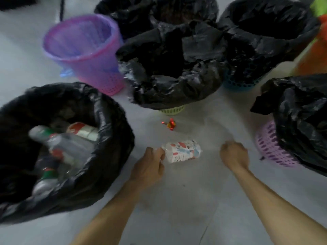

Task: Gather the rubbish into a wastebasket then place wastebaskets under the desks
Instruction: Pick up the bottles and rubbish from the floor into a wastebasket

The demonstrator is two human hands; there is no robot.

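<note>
1. The floor (177, 200) is pale grey and smooth, somewhere indoors. No desks in shot at all.
2. Closest in, the left hand (150, 165) pinches one end of a patterned paper cup (182, 151) that's lying on its side on the floor. The right hand (233, 155) sits just right of the cup, curled into a fist with nothing showing in it.
3. Just left of the cup is the black-lined wastebasket (113, 121), already holding plastic bottles (58, 144). So I'd say the gathering is well underway.
4. A bit further out there's a red foil wrapper (170, 124) on the floor, not yet picked up.
5. Behind that are a pink wastebasket (92, 71), which looks empty, and a cluster of black-bagged baskets (168, 68). Can't tell what's in those.
6. Left to do, I reckon: bin the cup and wrapper, then the whole under-the-desks part.
</note>
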